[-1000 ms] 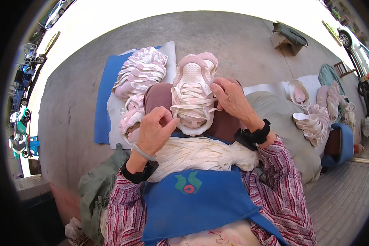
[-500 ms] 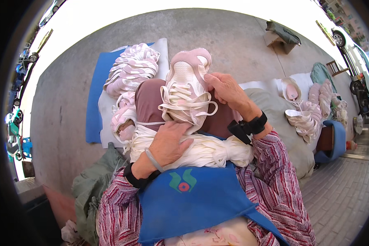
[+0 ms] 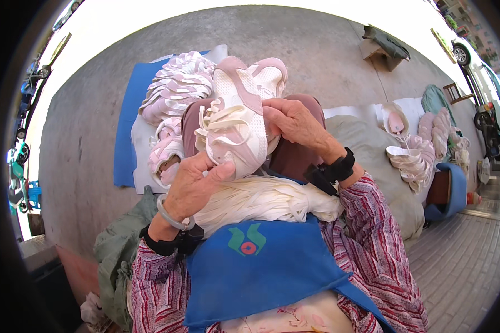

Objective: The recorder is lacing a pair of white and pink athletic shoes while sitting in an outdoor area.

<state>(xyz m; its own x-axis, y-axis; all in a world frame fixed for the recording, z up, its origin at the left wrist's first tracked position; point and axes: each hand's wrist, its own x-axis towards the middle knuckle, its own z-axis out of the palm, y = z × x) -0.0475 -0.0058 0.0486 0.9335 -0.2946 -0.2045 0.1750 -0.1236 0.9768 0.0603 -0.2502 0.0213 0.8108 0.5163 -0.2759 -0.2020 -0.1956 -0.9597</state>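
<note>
Over my knees I hold up a white and pink shoe upper (image 3: 241, 147) with loose cream laces threaded in it. My left hand (image 3: 193, 180) grips its near end, thumb on top. At its right edge, my right hand (image 3: 295, 122) is closed with thumb and fingers pinching the side. A second upper (image 3: 275, 75) shows partly behind the first; its lower part is hidden. Across my lap lies a thick bundle of cream laces (image 3: 266, 200), above a blue apron (image 3: 261, 277). Another pink and white upper (image 3: 164, 155) rests beside my left knee.
A stack of uppers (image 3: 175, 89) lies on blue and pale sheets (image 3: 125, 139) at the left. More uppers (image 3: 414, 166) are piled at the right, near a blue, curved object (image 3: 455, 191). Farther back stands a cardboard box (image 3: 375, 50). Green cloth (image 3: 114, 250) bunches at my left.
The upper has been turned and tilted left, and a second one now shows behind it. My left hand has moved left from the laces to the upper's near end.
</note>
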